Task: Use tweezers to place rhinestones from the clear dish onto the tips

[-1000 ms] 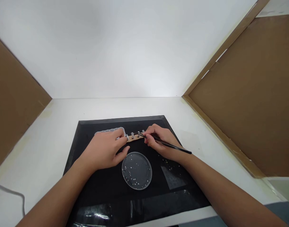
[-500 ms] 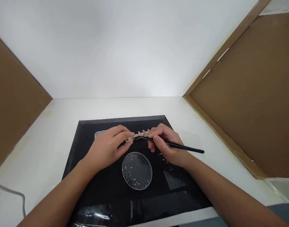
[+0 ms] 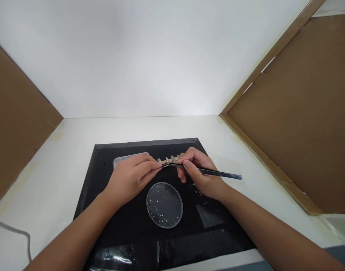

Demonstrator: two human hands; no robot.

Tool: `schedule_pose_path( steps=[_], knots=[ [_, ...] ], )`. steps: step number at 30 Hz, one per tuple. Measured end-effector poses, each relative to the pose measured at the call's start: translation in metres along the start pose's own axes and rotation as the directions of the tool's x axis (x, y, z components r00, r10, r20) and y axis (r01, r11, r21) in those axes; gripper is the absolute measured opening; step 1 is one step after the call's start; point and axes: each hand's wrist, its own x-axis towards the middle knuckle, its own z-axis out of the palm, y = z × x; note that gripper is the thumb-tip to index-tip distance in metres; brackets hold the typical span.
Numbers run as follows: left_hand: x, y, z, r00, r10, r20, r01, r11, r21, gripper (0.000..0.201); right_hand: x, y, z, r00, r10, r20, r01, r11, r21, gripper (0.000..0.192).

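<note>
My left hand (image 3: 135, 171) is closed, its thumb and fingertips pinched at the left end of a light-brown strip with metal clips (image 3: 168, 160). That end is hidden behind the fingers. My right hand (image 3: 199, 169) grips a pair of black bent-tip tweezers (image 3: 217, 173), whose tips reach left along the strip to my left fingertips. Whether the tips hold a small piece cannot be made out. Below the hands lies a round clear dish (image 3: 164, 205) with many tiny pale bits in it.
A black mat (image 3: 121, 229) lies under everything. Behind my left hand stands a clear compartment box (image 3: 118, 160). Tiny loose bits (image 3: 202, 197) and a clear film piece (image 3: 209, 216) lie below my right hand. Brown board walls (image 3: 288, 113) flank the white table (image 3: 62, 169); a grey cable (image 3: 14, 228) lies left.
My left fingers have closed together over the strip's left end, which showed between them before. More of the compartment box shows now. The tweezers' back end has risen slightly.
</note>
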Motion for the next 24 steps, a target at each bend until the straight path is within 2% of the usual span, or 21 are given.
schedule_pose_path(
  steps=[8, 15, 18, 21, 24],
  knots=[
    [-0.001, -0.001, -0.001, 0.999, -0.024, 0.03, 0.023, 0.999, 0.026, 0.012, 0.002, -0.003, 0.001, 0.997, 0.067, -0.026, -0.066, 0.998, 0.015, 0.027],
    [0.003, 0.005, -0.009, 0.996, -0.013, 0.085, 0.007, 0.997, 0.079, 0.009, 0.001, -0.002, -0.002, 0.999, 0.038, 0.002, -0.038, 0.999, 0.02, 0.024],
    [0.004, 0.004, -0.015, 0.977, 0.062, 0.202, -0.08, 0.994, 0.079, 0.01, -0.001, -0.009, -0.007, 0.996, 0.07, 0.062, -0.068, 0.997, -0.042, 0.023],
    [0.003, 0.002, -0.018, 0.936, 0.139, 0.322, -0.169, 0.983, 0.065, 0.014, -0.002, -0.019, -0.01, 0.973, 0.166, 0.161, -0.142, 0.978, -0.151, 0.018],
    [0.002, 0.003, -0.018, 0.915, 0.17, 0.367, -0.204, 0.977, 0.055, 0.025, -0.003, -0.025, -0.01, 0.937, 0.203, 0.282, -0.142, 0.965, -0.222, 0.015]
  ],
)
